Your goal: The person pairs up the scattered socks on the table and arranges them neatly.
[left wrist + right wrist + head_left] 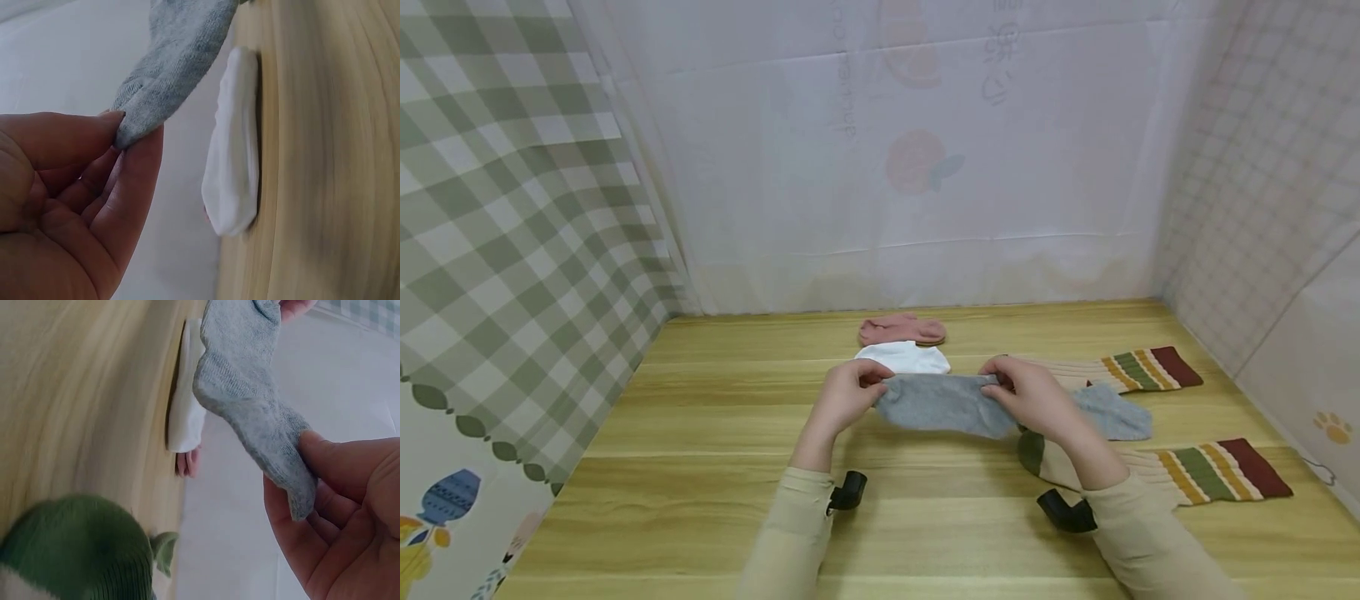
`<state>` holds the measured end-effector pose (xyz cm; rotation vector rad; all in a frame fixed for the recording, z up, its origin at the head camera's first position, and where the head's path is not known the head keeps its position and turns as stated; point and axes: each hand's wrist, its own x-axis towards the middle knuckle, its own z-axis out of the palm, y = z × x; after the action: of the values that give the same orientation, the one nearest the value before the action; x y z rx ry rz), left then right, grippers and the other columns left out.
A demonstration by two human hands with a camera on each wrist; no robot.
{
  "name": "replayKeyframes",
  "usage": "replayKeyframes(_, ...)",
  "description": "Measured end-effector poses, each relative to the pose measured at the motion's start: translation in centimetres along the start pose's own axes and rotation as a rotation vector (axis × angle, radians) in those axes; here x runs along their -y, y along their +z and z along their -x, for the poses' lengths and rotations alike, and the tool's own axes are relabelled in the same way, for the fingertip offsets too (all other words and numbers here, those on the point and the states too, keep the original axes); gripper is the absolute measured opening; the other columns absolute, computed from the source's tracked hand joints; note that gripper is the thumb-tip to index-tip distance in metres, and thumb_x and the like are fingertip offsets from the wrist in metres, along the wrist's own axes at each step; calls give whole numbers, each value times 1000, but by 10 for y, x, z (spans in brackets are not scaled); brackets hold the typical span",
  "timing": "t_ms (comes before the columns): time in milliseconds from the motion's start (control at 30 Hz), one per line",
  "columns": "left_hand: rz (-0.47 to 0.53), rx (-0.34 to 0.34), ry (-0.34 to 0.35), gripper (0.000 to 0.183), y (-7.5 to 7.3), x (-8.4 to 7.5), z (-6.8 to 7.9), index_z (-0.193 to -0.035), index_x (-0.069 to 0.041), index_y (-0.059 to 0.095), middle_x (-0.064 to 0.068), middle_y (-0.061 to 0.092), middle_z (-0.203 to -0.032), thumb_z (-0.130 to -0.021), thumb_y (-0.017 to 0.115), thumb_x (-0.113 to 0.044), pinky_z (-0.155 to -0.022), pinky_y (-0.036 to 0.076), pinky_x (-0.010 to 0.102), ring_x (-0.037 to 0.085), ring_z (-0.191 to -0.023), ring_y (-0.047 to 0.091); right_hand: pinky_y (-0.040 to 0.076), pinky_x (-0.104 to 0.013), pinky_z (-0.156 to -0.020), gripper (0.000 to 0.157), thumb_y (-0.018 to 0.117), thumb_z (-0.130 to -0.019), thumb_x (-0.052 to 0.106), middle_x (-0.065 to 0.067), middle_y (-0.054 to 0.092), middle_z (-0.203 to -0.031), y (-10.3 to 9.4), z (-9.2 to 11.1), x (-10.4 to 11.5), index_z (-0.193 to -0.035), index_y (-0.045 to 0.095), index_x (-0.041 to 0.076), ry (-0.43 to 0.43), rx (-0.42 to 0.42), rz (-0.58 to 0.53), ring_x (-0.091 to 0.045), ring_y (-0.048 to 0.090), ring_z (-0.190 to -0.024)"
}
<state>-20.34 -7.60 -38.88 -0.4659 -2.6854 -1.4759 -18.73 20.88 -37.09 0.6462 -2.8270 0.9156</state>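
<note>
A grey sock (943, 403) is stretched sideways between both hands, lifted above the wooden table. My left hand (844, 395) pinches one end between thumb and fingers, as the left wrist view shows with the sock's tip (140, 115). At the other end my right hand (1037, 398) pinches the sock (250, 403) near its edge. Just behind it on the table lies a white sock (906, 357), and behind that a pink sock (901, 329). A second grey sock (1112, 412) lies to the right, partly hidden by the right hand and forearm.
Two long cream socks with striped cuffs lie at the right, the far striped sock (1138, 369) and the near striped sock (1210, 473). The near one's green part (81, 550) shows in the right wrist view. Cloth-covered walls (925, 208) enclose the wooden table (700, 483).
</note>
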Motion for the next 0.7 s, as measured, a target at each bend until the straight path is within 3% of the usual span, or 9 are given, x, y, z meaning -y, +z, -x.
replayKeyframes(333, 12, -47, -87, 12, -13, 16, 0, -96, 0, 74, 12, 69, -87, -86, 70, 5, -68, 54, 32, 20, -79, 62, 46, -35, -65, 11, 69, -92, 5, 0, 63, -84, 21, -28, -1, -102, 68, 3, -14, 74, 13, -13, 53, -70)
replayKeyframes(700, -34, -51, -158, 12, -15, 29, -2, -95, 2, 74, 11, 68, -85, -85, 69, 7, -72, 53, 34, 21, -81, 62, 46, -36, -67, 14, 68, -93, 7, -2, 60, -82, 37, -48, -4, -106, 66, 1, -4, 173, 45, -16, 52, -71)
